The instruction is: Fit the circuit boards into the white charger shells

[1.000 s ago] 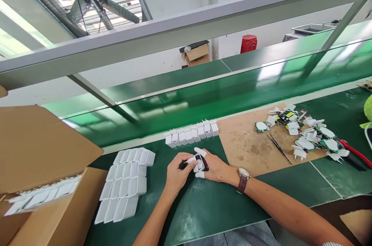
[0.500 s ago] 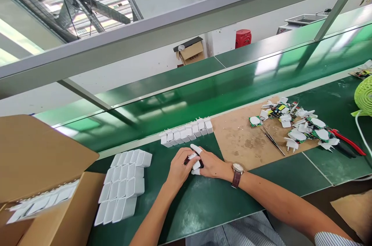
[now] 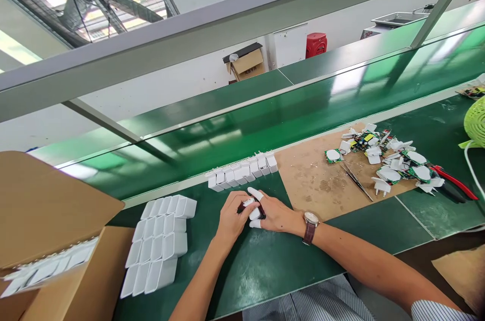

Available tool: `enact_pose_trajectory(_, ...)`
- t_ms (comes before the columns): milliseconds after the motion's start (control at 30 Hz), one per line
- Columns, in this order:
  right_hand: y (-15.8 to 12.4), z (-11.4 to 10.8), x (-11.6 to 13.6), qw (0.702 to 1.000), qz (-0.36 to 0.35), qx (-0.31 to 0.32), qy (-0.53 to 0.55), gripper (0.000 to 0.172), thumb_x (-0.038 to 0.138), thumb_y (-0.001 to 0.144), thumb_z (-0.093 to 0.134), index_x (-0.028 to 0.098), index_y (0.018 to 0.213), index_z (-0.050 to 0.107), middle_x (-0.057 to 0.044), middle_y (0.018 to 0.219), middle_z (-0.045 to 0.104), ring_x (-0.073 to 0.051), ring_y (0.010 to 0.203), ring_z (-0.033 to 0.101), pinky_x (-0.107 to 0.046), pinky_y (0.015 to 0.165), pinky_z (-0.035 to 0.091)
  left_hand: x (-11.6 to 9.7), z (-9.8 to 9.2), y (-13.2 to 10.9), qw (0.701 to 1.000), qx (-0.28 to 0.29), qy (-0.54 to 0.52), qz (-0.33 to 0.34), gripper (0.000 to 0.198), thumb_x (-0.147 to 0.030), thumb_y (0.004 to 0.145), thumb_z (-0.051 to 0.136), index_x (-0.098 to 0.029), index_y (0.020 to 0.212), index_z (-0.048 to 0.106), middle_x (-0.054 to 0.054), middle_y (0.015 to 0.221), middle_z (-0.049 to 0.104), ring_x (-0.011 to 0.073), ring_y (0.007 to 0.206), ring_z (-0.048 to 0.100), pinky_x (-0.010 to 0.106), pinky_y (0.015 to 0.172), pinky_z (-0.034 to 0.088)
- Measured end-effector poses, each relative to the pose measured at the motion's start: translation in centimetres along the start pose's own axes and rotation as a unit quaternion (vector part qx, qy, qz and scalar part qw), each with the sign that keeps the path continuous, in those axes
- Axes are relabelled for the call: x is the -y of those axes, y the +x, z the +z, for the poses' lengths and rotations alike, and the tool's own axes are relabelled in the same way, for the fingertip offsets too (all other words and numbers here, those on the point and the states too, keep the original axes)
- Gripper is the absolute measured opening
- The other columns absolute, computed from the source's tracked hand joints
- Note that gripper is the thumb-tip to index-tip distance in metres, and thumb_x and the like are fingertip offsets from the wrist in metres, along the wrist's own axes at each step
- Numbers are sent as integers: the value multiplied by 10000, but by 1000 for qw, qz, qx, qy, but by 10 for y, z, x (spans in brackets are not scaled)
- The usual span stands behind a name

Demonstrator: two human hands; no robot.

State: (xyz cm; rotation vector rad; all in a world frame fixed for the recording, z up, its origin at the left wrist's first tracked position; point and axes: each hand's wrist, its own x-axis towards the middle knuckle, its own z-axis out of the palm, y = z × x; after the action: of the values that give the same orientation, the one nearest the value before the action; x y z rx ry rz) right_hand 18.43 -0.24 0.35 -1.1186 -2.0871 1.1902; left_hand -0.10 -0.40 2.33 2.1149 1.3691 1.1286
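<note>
My left hand (image 3: pixel 232 216) and my right hand (image 3: pixel 279 214) meet over the green bench, both closed on a small white plastic charger housing (image 3: pixel 255 214). Something dark shows beside it, partly hidden by the fingers. White finger cots cover the thumb and a fingertip of my right hand, and a watch (image 3: pixel 311 218) is on that wrist. Just beyond the hands stands a row of white chargers (image 3: pixel 242 174) with small prongs on top. To the left, white open housings (image 3: pixel 159 242) are lined up in several rows.
An open cardboard box (image 3: pixel 91 265) with white parts inside sits at the left. On a brown board (image 3: pixel 310 179) at the right lie tweezers (image 3: pixel 356 182), circuit boards with white plug pieces (image 3: pixel 390 159) and red-handled pliers (image 3: pixel 456 184). A lime-green fan (image 3: pixel 475 121) stands at the far right.
The white housing has turned slightly between my fingers, and less of the dark part shows. Both hands stay in nearly the same place. The view has shifted a little.
</note>
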Motion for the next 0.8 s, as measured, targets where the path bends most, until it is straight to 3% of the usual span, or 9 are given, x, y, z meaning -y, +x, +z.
enact_pose_trajectory(133, 0, 0, 0, 1000, 2, 2, -13, 1054, 311, 797, 825, 233, 1644, 202, -116, 1242, 598, -262, 960, 688, -379, 840, 565, 3, 0, 2, 1000, 0, 19, 20, 138, -384, 874, 757, -247, 863, 752, 94, 923, 749, 235, 868, 691, 351, 790, 579)
enact_pose_trajectory(300, 0, 1, -2, 1000, 7, 5, -6, 1059, 345, 800, 826, 219, 1642, 197, -134, 1266, 589, -276, 961, 687, -386, 820, 569, 2, -5, 4, 999, 40, -29, 2, 187, -425, 885, 737, -239, 884, 741, 91, 932, 735, 231, 880, 695, 360, 829, 588)
enact_pose_trajectory(433, -1, 4, -5, 1000, -12, -4, -26, 1059, 293, 775, 820, 202, 1633, 207, -156, 1302, 569, -301, 1003, 672, -414, 848, 565, -4, -7, -9, 992, 78, -78, -65, 406, -454, 723, 875, -229, 1030, 734, 101, 1111, 709, 249, 978, 696, 349, 779, 612)
enact_pose_trajectory(500, -1, 6, -7, 999, -22, -9, -32, 1073, 301, 766, 830, 202, 1631, 202, -167, 1330, 546, -294, 994, 664, -419, 845, 564, -4, -7, -16, 981, 63, -123, -137, 486, -446, 672, 908, -233, 1071, 731, 93, 1149, 709, 254, 1011, 696, 356, 803, 621)
enact_pose_trajectory(567, -3, 7, -9, 999, -32, -21, -26, 1107, 348, 762, 852, 204, 1631, 182, -176, 1361, 514, -261, 947, 649, -413, 827, 562, -1, -8, -20, 944, -5, -229, -240, 465, -459, 692, 894, -214, 1052, 733, 80, 1110, 737, 238, 989, 711, 346, 821, 625)
enact_pose_trajectory(633, -5, 6, -10, 999, -36, -31, -17, 1122, 392, 768, 857, 221, 1630, 159, -149, 1311, 530, -197, 824, 613, -379, 753, 555, 6, -11, -21, 865, -105, -362, -330, 437, -514, 748, 850, -192, 1015, 725, 73, 1060, 767, 218, 946, 735, 322, 810, 631)
enact_pose_trajectory(700, -8, 4, -10, 999, -33, -33, -13, 1097, 417, 785, 841, 238, 1626, 161, -94, 1193, 562, -145, 702, 547, -339, 664, 527, 12, -18, -21, 794, -182, -451, -366, 394, -549, 825, 781, -197, 988, 713, 60, 1024, 786, 199, 927, 756, 295, 793, 635)
enact_pose_trajectory(733, -9, 3, -9, 999, -33, -34, -14, 1071, 429, 798, 827, 240, 1623, 172, -74, 1146, 568, -136, 676, 526, -329, 642, 512, 15, -23, -21, 775, -202, -471, -369, 370, -550, 851, 757, -207, 979, 709, 49, 1009, 793, 191, 924, 763, 282, 784, 636)
enact_pose_trajectory(800, -12, 0, -8, 999, -35, -33, -19, 1012, 452, 824, 794, 238, 1616, 201, -70, 1133, 569, -143, 687, 528, -331, 640, 502, 18, -37, -20, 779, -210, -471, -358, 345, -543, 857, 755, -219, 964, 707, 36, 974, 799, 188, 924, 772, 268, 765, 636)
